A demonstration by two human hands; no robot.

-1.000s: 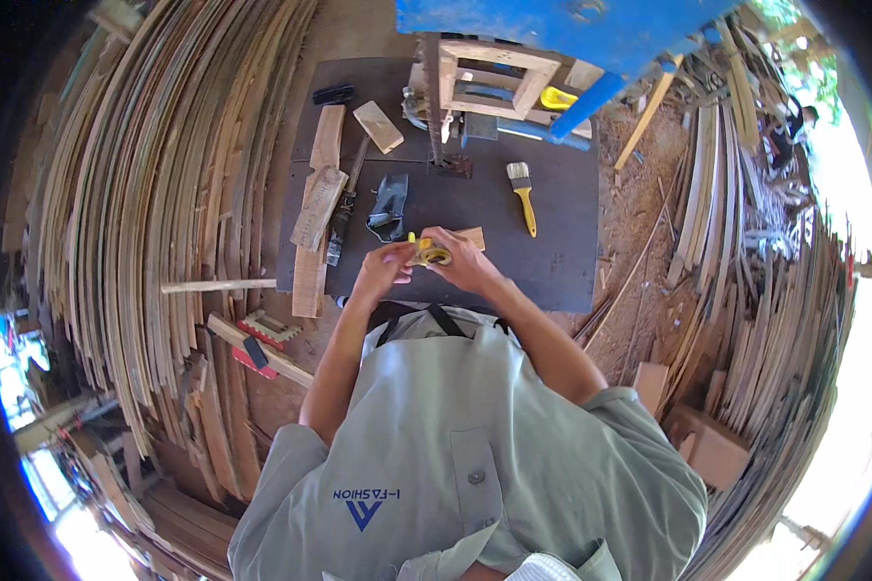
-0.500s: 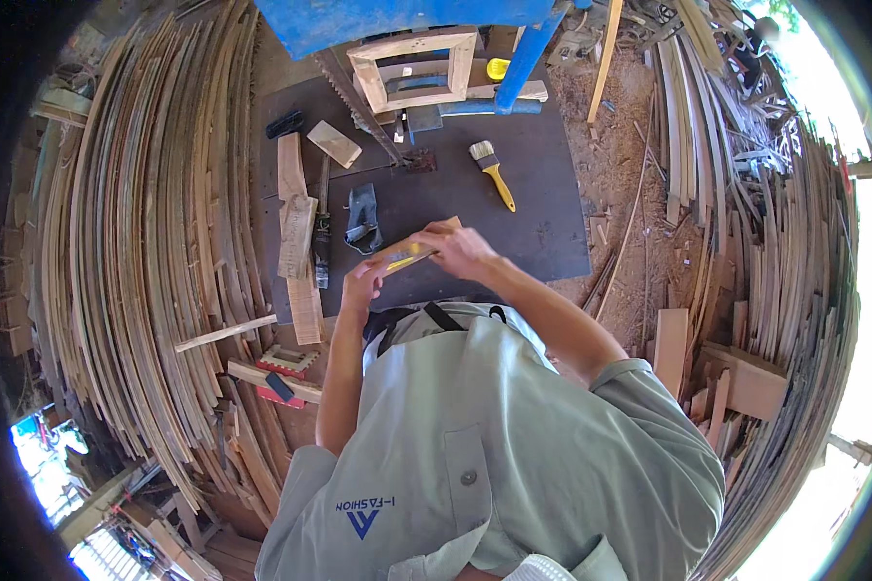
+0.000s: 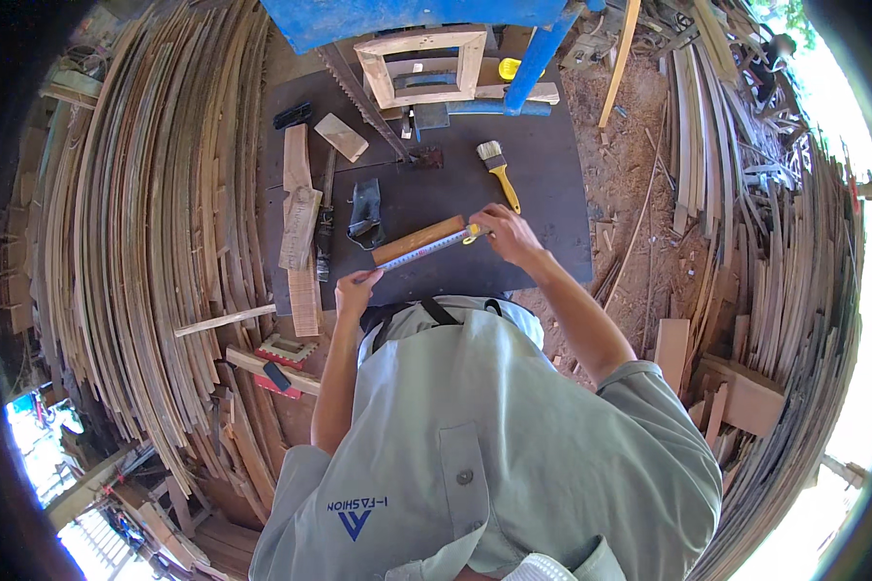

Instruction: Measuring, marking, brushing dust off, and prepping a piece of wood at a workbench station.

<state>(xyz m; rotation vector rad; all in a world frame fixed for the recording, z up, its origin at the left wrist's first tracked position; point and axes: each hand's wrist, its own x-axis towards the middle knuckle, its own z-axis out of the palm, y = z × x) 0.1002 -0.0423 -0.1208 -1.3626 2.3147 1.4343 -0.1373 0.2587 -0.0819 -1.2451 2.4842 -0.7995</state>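
Observation:
A tape measure [image 3: 472, 233] with a yellow case sits in the grip of my right hand [image 3: 510, 233]. Its pale blade [image 3: 424, 251] is drawn out along the near edge of a short brown wooden block [image 3: 419, 241], which lies on the dark table. My left hand [image 3: 355, 294] pinches the blade's free end just past the block's left end. A black pouch-like piece [image 3: 365, 215] lies beyond my left hand. Farther right is a paintbrush [image 3: 500, 177] with a yellow handle.
On the dark table [image 3: 543, 213], a wooden frame [image 3: 424, 66] stands at the back beside a blue machine part [image 3: 407, 21] and a saw blade [image 3: 360, 105]. Wood pieces [image 3: 300, 228] line the left edge. Tall stacks of wooden strips [image 3: 155, 223] flank both sides.
My hands have moved apart, my right hand going rightward. The tape's blade is now drawn out along the block, which shows uncovered between my hands.

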